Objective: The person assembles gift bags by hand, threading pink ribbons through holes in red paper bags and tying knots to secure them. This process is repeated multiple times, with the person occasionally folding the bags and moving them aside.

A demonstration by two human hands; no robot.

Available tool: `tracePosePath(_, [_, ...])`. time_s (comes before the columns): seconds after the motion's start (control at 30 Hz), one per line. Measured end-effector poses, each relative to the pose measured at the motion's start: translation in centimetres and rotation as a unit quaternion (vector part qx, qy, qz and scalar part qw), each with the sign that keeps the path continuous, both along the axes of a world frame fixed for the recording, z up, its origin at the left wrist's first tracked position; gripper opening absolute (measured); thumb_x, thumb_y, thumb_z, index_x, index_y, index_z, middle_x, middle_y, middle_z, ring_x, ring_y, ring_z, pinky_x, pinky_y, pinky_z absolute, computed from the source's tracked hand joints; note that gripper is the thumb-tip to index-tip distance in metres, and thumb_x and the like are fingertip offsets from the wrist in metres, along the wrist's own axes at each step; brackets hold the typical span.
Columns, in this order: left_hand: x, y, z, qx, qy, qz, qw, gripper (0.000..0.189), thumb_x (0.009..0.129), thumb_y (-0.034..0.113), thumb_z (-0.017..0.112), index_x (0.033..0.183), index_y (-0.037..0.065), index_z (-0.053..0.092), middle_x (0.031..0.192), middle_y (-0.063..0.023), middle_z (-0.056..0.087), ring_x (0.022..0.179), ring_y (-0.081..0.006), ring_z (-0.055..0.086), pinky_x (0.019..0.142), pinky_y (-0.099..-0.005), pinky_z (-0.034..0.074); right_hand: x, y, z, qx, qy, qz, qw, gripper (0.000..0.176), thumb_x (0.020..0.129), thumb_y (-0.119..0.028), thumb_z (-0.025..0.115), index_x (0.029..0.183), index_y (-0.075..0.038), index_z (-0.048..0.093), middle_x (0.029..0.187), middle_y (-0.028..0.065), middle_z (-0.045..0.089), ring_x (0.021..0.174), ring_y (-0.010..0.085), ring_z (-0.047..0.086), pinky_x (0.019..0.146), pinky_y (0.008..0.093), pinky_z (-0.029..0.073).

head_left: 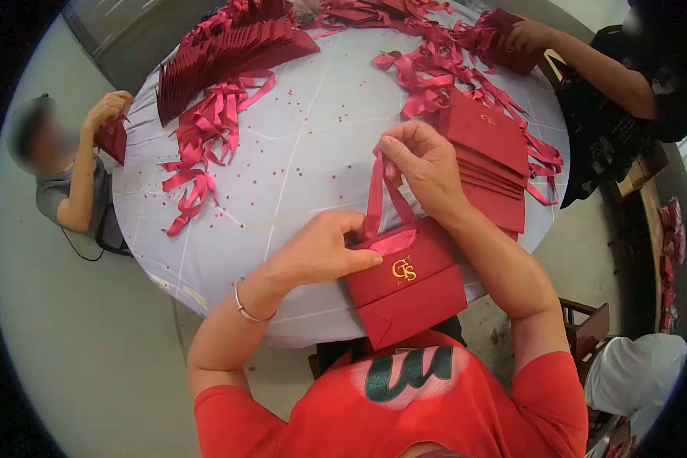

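A red paper bag with gold lettering stands tilted at the table's near edge, close to my chest. My left hand grips the bag's upper left edge between thumb and fingers. Above the bag, my right hand pinches the top of its pink ribbon handle. The ribbon runs from those fingertips down to the bag's opening, where a lighter pink ribbon part shows. Just beyond my right wrist lies a stack of flat red bags.
The round table has a pale cover with small red dots scattered on it. Rows of red bags and pink ribbons lie at the far left. One person sits left; another person's arm reaches in at right.
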State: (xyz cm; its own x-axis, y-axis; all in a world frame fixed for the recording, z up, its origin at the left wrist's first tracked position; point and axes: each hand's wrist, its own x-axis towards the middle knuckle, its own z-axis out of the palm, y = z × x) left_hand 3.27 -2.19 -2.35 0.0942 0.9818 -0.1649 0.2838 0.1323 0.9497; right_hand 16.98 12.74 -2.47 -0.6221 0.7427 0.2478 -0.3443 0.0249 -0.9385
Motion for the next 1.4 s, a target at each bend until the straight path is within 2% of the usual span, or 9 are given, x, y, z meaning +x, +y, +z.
tracePosePath(0.1, [-0.1,0.2,0.0,-0.069,-0.1,-0.02,0.992,0.023,0.076,0.014,0.076,0.086,-0.003,0.064,0.077,-0.0026,0.063,0.07,-0.0085,0.054,0.063,-0.0272,0.045,0.0,0.0,0.8,0.006,0.001,0.013,1.0,0.029,0.09,-0.008,0.065,0.114,0.003,0.053,0.096,0.0097,0.065,0.068,0.0099,0.06,0.057,0.0224,0.049])
tracePosePath(0.23, [0.2,0.1,0.8,-0.068,-0.063,0.003,0.996,0.02,0.076,0.012,0.075,0.085,-0.003,0.065,0.075,-0.0031,0.063,0.069,-0.0083,0.054,0.062,-0.0269,0.045,0.9,-0.7,2.9,0.09,-0.044,-0.026,0.995,0.053,0.086,-0.01,0.07,0.128,0.005,0.044,0.118,0.0154,0.058,0.074,0.0113,0.06,0.06,0.0233,0.05])
tracePosePath(0.4, [0.1,0.0,0.2,-0.043,0.026,0.023,0.998,0.02,0.079,0.019,0.071,0.082,0.0,0.068,0.069,-0.0062,0.065,0.064,-0.0118,0.057,0.059,-0.0303,0.046,5.1,-2.5,5.7,0.24,-0.199,-0.068,0.948,0.017,0.082,-0.011,0.071,0.094,-0.001,0.066,0.075,0.0048,0.065,0.063,0.01,0.057,0.058,0.0273,0.047])
tracePosePath(0.53, [0.0,0.1,0.6,-0.03,0.134,0.084,0.987,0.017,0.082,0.016,0.066,0.074,0.001,0.066,0.059,-0.0033,0.06,0.055,-0.0108,0.056,0.052,-0.0292,0.044,10.3,-5.8,5.9,0.435,-0.345,-0.076,0.829,0.018,0.079,-0.014,0.074,0.084,0.001,0.065,0.068,0.0114,0.062,0.057,0.0183,0.06,0.053,0.0305,0.046])
tracePosePath(0.6, [-0.3,0.1,0.5,0.036,0.262,0.063,0.962,0.027,0.082,0.024,0.064,0.069,0.0,0.065,0.053,-0.012,0.059,0.049,-0.0221,0.058,0.051,-0.0364,0.045,12.9,-8.0,6.0,0.391,-0.469,-0.087,0.787,0.027,0.076,-0.023,0.076,0.076,0.001,0.066,0.061,0.0141,0.059,0.052,0.0257,0.059,0.051,0.0342,0.045])
tracePosePath(0.8, [-2.2,0.4,0.9,0.056,0.416,0.114,0.9,0.036,0.081,0.033,0.064,0.068,-0.001,0.065,0.06,-0.0188,0.061,0.058,-0.0354,0.061,0.057,-0.0434,0.048,17.2,-11.5,1.2,0.232,-0.532,-0.124,0.804,0.046,0.083,-0.038,0.072,0.064,0.004,0.063,0.052,0.009,0.057,0.048,0.0129,0.056,0.046,0.0326,0.043])
tracePosePath(0.87, [-3.0,0.9,-0.1,0.061,0.409,0.133,0.901,0.034,0.08,0.033,0.066,0.072,0.0,0.066,0.063,-0.0175,0.063,0.061,-0.0343,0.063,0.059,-0.0428,0.049,17.2,-11.8,0.1,0.035,-0.513,-0.133,0.847,0.048,0.085,-0.04,0.07,0.066,0.003,0.064,0.052,0.0064,0.058,0.046,0.0113,0.055,0.042,0.0275,0.042])
tracePosePath(1.23, [-2.0,0.3,0.0,0.121,0.408,0.092,0.9,0.022,0.079,0.023,0.068,0.085,0.003,0.065,0.076,-0.0186,0.067,0.078,-0.0364,0.065,0.07,-0.045,0.05,17.5,-13.7,-2.7,-0.181,-0.393,-0.122,0.893,0.047,0.093,-0.039,0.061,0.071,0.002,0.065,0.058,0.0105,0.063,0.042,0.0143,0.057,0.037,0.0233,0.039])
tracePosePath(1.4, [-1.9,0.4,0.2,0.118,0.426,0.079,0.894,0.014,0.079,0.018,0.063,0.082,0.004,0.065,0.076,-0.0177,0.067,0.078,-0.0368,0.065,0.069,-0.045,0.05,16.2,-16.6,-3.0,-0.268,-0.336,-0.048,0.902,0.04,0.094,-0.036,0.061,0.083,0.002,0.065,0.071,0.0131,0.068,0.053,0.0132,0.061,0.047,0.0242,0.045])
